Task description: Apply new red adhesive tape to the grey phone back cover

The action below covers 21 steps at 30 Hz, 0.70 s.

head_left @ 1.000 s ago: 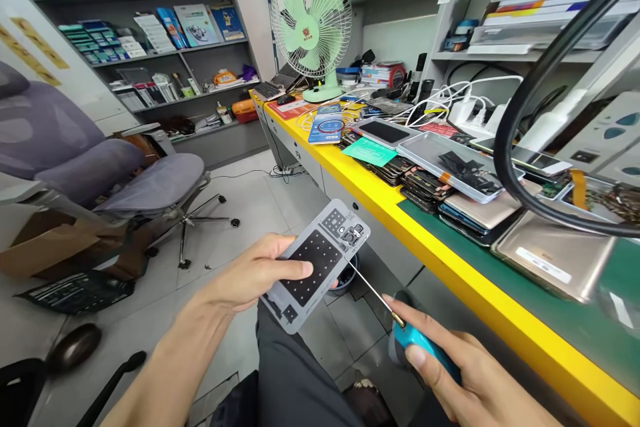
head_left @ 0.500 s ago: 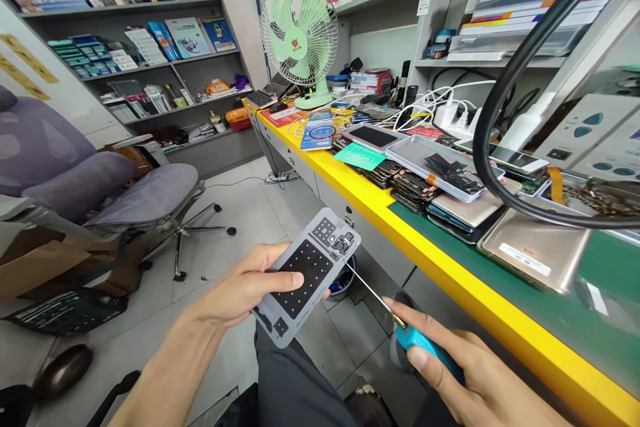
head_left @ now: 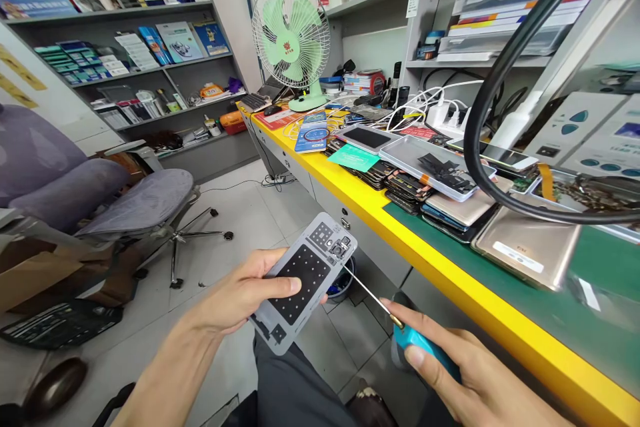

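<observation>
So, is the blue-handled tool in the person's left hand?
No, the right hand grips the blue-handled tool, while the left hand holds the grey panel.

Room beyond phone (head_left: 313, 272) — desk (head_left: 450, 268) at right

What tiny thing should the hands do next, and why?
Maybe the right hand should gently nudge the tip of the blue-handled tool along the grey panel's edge. The tip is already at or very near that edge, beside the camera area, and the left hand grips the panel with its thumb across the front.
</observation>
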Tool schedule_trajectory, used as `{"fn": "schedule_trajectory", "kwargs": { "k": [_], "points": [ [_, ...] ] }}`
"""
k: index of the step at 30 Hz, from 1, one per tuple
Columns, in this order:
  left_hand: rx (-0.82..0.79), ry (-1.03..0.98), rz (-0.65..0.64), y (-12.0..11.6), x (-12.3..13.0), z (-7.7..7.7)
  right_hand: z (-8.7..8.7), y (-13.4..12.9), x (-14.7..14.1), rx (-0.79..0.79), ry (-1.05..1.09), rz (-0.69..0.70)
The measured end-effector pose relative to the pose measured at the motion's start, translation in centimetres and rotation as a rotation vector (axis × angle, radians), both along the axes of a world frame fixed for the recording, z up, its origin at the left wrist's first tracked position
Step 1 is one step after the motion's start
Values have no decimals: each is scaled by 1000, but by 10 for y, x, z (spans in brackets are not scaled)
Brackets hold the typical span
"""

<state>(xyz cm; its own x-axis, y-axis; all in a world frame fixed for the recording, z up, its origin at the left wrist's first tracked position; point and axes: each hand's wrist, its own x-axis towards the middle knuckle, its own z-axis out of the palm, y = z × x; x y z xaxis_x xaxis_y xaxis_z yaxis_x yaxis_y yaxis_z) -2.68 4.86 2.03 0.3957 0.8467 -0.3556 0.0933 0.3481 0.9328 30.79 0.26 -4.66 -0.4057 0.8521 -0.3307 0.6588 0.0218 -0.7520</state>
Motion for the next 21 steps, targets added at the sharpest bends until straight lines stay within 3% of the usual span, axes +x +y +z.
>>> {"fn": "schedule_trajectory", "kwargs": {
  "k": [21],
  "points": [
    [-19,56,-19,2,-9,-7,5,9,-3,65,-9,-48]
  ]
}}
